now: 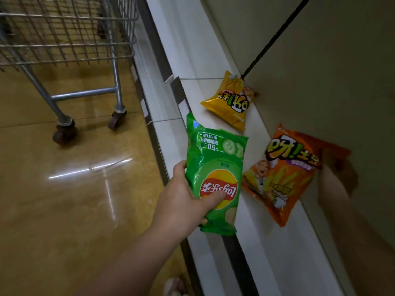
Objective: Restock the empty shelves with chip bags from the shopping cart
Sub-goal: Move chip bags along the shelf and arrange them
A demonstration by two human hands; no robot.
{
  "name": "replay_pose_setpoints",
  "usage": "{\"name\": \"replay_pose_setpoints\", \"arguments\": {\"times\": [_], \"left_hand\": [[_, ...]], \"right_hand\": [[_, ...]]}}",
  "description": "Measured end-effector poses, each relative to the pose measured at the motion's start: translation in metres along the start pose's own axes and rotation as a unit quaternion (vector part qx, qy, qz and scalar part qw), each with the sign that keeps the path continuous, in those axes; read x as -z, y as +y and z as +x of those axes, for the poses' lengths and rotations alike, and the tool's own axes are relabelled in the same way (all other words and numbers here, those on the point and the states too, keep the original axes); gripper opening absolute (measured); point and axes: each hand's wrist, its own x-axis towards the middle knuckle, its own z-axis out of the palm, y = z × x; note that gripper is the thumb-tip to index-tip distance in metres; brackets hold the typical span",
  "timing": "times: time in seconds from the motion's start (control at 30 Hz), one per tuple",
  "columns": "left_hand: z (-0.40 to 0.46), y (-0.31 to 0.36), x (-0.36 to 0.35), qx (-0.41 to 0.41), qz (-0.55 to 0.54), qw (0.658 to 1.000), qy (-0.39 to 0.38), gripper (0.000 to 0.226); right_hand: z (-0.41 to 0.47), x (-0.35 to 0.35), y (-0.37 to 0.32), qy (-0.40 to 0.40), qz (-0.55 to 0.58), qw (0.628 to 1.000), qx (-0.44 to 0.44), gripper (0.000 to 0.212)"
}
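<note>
Two hands busy at shelf (213, 86): left hand (183, 197) grips green chip bag (215, 176) over shelf's front edge, ready to place; right hand (333, 180) pinches orange bag (284, 174), propping it against shelf's back wall. Yellow bag (233, 101) leans further along; cart (64, 39) beyond.

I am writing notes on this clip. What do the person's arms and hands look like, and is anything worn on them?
Both are bare. The left hand and its forearm show no sleeve, glove, ring or watch. The right hand is in shadow; nothing worn is visible on it.
</note>
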Motion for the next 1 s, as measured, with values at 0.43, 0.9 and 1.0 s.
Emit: {"name": "replay_pose_setpoints", "arguments": {"times": [0.43,0.9,1.0], "left_hand": [[-0.003,-0.011,-0.014,0.026,0.002,1.000,-0.002,0.069],[-0.001,-0.015,-0.005,0.054,-0.034,0.998,0.022,0.072],[-0.005,-0.014,-0.002,0.071,-0.047,0.996,0.014,0.073]], "right_hand": [[0.011,-0.061,0.110,-0.316,0.108,0.909,-0.249,0.124],[-0.040,-0.070,0.052,-0.322,0.237,0.837,-0.374,0.054],[-0.047,-0.064,0.049,-0.310,0.261,0.843,-0.354,0.077]]}}
